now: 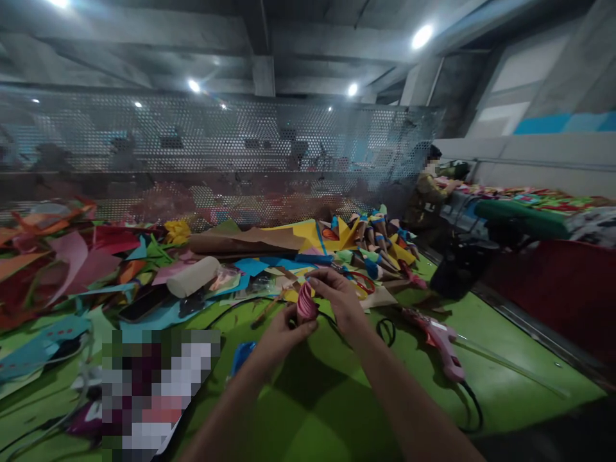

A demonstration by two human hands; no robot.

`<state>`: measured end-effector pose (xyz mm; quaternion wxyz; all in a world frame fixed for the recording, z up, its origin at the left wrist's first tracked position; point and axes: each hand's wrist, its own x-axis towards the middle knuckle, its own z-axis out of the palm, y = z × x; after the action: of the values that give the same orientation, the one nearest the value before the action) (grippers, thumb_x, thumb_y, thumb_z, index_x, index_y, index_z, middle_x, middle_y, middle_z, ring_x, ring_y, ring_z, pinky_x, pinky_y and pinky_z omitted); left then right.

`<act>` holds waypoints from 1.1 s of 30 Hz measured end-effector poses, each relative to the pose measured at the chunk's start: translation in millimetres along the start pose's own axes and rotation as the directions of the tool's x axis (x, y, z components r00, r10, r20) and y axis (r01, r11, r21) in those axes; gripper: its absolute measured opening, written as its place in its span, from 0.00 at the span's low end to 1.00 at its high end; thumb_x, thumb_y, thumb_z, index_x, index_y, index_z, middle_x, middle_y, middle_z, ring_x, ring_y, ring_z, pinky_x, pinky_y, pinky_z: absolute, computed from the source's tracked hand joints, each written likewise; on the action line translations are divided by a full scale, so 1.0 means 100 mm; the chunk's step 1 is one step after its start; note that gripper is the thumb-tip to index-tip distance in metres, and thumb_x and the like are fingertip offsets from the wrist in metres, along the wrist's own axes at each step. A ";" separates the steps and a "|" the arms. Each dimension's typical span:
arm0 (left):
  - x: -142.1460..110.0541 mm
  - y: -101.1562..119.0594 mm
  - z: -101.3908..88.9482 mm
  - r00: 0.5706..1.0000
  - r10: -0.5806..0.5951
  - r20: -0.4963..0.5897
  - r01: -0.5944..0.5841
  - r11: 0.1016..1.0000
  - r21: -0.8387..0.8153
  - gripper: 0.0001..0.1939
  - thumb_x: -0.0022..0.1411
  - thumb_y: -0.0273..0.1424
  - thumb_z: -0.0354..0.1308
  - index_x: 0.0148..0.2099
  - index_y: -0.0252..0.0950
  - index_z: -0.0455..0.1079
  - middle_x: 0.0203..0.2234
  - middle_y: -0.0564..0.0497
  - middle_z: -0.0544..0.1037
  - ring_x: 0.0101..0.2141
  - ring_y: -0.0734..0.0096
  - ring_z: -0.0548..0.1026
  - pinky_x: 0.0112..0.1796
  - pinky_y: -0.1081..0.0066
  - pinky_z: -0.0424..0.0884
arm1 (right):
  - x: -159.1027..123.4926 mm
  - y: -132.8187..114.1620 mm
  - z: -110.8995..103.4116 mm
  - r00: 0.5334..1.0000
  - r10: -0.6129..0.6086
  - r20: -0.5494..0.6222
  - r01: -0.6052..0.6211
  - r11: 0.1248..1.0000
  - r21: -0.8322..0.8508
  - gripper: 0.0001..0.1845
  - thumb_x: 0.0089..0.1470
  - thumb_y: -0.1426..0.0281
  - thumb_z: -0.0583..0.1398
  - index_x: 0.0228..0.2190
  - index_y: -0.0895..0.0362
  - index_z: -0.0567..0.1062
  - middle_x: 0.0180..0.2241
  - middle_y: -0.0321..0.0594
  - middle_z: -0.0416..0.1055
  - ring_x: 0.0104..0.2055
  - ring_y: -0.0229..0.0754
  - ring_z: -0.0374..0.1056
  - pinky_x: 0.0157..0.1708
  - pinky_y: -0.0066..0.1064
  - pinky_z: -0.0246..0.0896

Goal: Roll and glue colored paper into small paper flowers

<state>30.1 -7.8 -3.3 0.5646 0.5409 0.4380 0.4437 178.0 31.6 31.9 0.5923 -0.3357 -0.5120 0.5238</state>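
Observation:
A small pink swirl (pixel 306 303), ridged like the top of an ice-cream cone, stands upright between my hands above the green table. My left hand (pixel 287 330) is closed around its lower part, with fingers and thumb on either side. At its tip, my right hand (pixel 334 292) is closed in a pinch, and a speck of blue shows by the fingertips. To the right of my hands lies a pink glue gun (pixel 443 343) with a clear glue stick (pixel 510 366) reaching out behind it.
Finished-looking paper cones (pixel 378 240) are heaped beyond my right hand. Coloured paper scraps (pixel 81 256) cover the left and back, with a white roll (pixel 193 277) and a dark phone (pixel 145 303) among them. A co-worker (pixel 428 186) is at another table on the right.

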 end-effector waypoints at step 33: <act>-0.80 0.11 -0.47 0.939 0.053 -0.340 0.303 0.340 0.890 0.27 0.56 0.24 0.59 0.59 0.31 0.66 0.54 0.37 0.72 0.56 0.49 0.69 0.54 0.59 0.65 | 0.03 0.00 -0.04 1.000 -0.003 0.000 0.003 0.999 -0.047 0.15 0.42 0.60 0.69 0.33 0.54 0.80 0.29 0.35 0.75 0.27 0.36 0.63 0.26 0.29 0.57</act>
<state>-34.2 -74.6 7.0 0.1120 0.6526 0.7347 0.1479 181.6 34.5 31.7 0.5850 -0.3485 -0.5247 0.5109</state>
